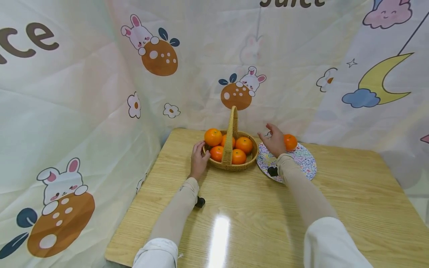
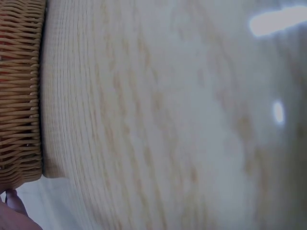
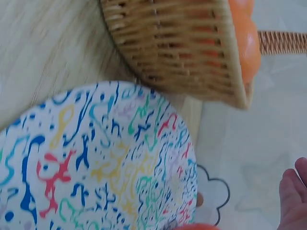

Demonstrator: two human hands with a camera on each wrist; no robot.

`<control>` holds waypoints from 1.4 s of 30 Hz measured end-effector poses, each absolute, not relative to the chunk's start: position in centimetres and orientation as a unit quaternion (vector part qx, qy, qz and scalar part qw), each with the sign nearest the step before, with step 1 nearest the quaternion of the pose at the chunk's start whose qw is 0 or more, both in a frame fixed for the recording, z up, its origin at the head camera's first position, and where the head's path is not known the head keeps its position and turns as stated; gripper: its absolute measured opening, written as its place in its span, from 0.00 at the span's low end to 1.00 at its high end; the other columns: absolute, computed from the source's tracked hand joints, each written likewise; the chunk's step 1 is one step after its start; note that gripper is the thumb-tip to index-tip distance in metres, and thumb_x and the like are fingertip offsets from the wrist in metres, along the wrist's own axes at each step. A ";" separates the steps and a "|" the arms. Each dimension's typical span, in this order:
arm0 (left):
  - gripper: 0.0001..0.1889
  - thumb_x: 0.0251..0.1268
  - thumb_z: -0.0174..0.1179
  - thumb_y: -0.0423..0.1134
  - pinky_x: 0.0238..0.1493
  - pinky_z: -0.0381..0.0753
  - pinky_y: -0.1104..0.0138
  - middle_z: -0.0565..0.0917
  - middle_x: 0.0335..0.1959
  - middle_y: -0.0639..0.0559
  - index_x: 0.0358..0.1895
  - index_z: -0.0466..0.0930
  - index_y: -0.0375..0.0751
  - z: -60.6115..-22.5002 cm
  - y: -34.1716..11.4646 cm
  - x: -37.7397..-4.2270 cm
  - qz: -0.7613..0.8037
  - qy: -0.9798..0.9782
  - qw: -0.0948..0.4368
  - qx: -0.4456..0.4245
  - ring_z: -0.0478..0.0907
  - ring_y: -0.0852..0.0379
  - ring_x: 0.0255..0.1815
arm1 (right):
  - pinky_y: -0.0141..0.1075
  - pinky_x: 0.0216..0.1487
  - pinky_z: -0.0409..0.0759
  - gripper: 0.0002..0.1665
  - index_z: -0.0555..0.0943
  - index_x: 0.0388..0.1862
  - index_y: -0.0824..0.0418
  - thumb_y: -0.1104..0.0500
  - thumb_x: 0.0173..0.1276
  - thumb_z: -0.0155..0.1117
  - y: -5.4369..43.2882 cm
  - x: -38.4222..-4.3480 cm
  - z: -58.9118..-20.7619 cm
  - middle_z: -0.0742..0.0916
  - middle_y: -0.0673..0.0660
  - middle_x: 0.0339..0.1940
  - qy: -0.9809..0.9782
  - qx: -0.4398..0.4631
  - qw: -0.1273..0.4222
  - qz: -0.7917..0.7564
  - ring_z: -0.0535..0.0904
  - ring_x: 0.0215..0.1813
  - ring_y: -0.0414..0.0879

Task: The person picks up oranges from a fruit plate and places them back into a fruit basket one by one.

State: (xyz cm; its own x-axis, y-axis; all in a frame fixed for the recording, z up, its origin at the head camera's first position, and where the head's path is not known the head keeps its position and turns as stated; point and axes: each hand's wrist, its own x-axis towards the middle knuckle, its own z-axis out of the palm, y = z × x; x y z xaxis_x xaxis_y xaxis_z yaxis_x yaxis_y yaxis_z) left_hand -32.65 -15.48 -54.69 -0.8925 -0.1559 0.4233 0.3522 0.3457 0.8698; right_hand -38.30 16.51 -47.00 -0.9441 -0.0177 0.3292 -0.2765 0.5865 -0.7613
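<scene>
A woven wicker basket (image 1: 234,166) with a tall arched handle stands near the back of the table, holding several oranges (image 1: 244,145). At its left rim, my left hand (image 1: 199,160) grips the edge between fingers and thumb; only a bit of that hand (image 2: 17,215) shows beside the wicker in the left wrist view. My right hand (image 1: 275,142) is held over a round plate (image 1: 306,163) with colourful squiggles, fingers spread and nothing in them. Just right of that hand, one orange (image 1: 290,142) sits on the plate's far part. The plate lies close beside the basket.
The wooden table (image 1: 254,223) has a bright reflection near its front. Behind and to the left hangs a printed cloth (image 1: 201,48) with rabbits and flowers, right up against the table's back edge. Black wrist devices (image 1: 200,202) sit under the forearms.
</scene>
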 end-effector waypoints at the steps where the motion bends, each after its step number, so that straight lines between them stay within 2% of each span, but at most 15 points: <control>1: 0.23 0.66 0.57 0.29 0.60 0.74 0.60 0.68 0.65 0.45 0.65 0.72 0.34 -54.7 -15.5 -32.6 -0.568 -0.790 0.223 -0.061 0.70 0.51 0.64 | 0.54 0.63 0.71 0.40 0.64 0.72 0.67 0.49 0.69 0.64 16.8 -38.2 -47.0 0.72 0.65 0.69 -0.878 0.085 0.147 0.448 0.73 0.62 0.65; 4: 0.23 0.66 0.57 0.30 0.60 0.74 0.60 0.68 0.65 0.45 0.65 0.72 0.33 -54.6 -15.5 -32.6 -0.568 -0.791 0.222 -0.059 0.70 0.51 0.63 | 0.56 0.61 0.72 0.40 0.64 0.72 0.69 0.49 0.69 0.64 17.6 -38.0 -47.0 0.71 0.66 0.70 -0.877 0.085 0.151 0.448 0.73 0.60 0.65; 7: 0.23 0.66 0.57 0.30 0.61 0.74 0.59 0.69 0.64 0.45 0.64 0.72 0.32 -54.7 -15.5 -32.6 -0.564 -0.792 0.226 -0.061 0.70 0.50 0.63 | 0.56 0.65 0.67 0.40 0.63 0.73 0.69 0.50 0.69 0.63 18.6 -37.9 -47.2 0.71 0.66 0.70 -0.879 0.078 0.153 0.445 0.68 0.66 0.64; 9: 0.22 0.66 0.57 0.30 0.61 0.73 0.59 0.69 0.64 0.45 0.64 0.72 0.32 -54.6 -15.4 -32.6 -0.564 -0.792 0.227 -0.061 0.70 0.50 0.63 | 0.56 0.66 0.67 0.40 0.63 0.73 0.68 0.49 0.69 0.63 19.2 -37.8 -47.2 0.71 0.65 0.70 -0.883 0.068 0.158 0.436 0.69 0.66 0.64; 15: 0.22 0.66 0.57 0.29 0.63 0.72 0.59 0.69 0.64 0.44 0.64 0.72 0.32 -54.2 -15.2 -32.7 -0.565 -0.790 0.228 -0.066 0.69 0.49 0.65 | 0.54 0.67 0.67 0.38 0.67 0.71 0.67 0.50 0.68 0.64 21.0 -38.0 -47.3 0.73 0.65 0.69 -0.892 0.027 0.200 0.404 0.68 0.67 0.63; 16: 0.22 0.66 0.57 0.29 0.63 0.72 0.59 0.69 0.64 0.44 0.63 0.72 0.31 -54.1 -15.2 -32.8 -0.563 -0.791 0.229 -0.067 0.69 0.49 0.65 | 0.54 0.68 0.65 0.39 0.66 0.71 0.66 0.50 0.67 0.65 21.3 -38.0 -47.4 0.72 0.65 0.69 -0.892 0.018 0.200 0.406 0.66 0.69 0.62; 23: 0.22 0.65 0.57 0.26 0.63 0.72 0.59 0.69 0.64 0.44 0.62 0.73 0.30 -54.1 -15.2 -32.7 -0.560 -0.792 0.234 -0.065 0.70 0.50 0.63 | 0.57 0.64 0.67 0.48 0.54 0.78 0.61 0.47 0.67 0.64 22.6 -37.6 -48.2 0.64 0.64 0.75 -0.891 -0.039 0.174 0.418 0.63 0.70 0.64; 28: 0.22 0.66 0.56 0.28 0.62 0.73 0.59 0.69 0.64 0.45 0.63 0.72 0.32 -54.5 -15.3 -32.7 -0.556 -0.796 0.231 -0.062 0.70 0.50 0.64 | 0.57 0.65 0.68 0.51 0.52 0.78 0.62 0.46 0.65 0.66 23.3 -37.4 -49.3 0.62 0.64 0.75 -0.879 -0.065 0.174 0.440 0.65 0.68 0.64; 35: 0.23 0.67 0.56 0.29 0.62 0.73 0.61 0.67 0.66 0.47 0.66 0.71 0.34 -54.4 -15.4 -33.1 -0.558 -0.797 0.225 -0.059 0.69 0.53 0.64 | 0.56 0.69 0.62 0.55 0.48 0.78 0.65 0.47 0.63 0.67 23.8 -37.7 -50.0 0.60 0.67 0.75 -0.880 -0.074 0.162 0.440 0.61 0.70 0.65; 42: 0.23 0.67 0.56 0.30 0.61 0.74 0.59 0.67 0.66 0.46 0.66 0.71 0.34 -54.7 -15.5 -32.9 -0.556 -0.799 0.221 -0.060 0.69 0.51 0.65 | 0.57 0.72 0.56 0.59 0.42 0.80 0.63 0.46 0.63 0.68 23.9 -37.4 -51.0 0.57 0.66 0.77 -0.868 -0.111 0.117 0.469 0.57 0.73 0.65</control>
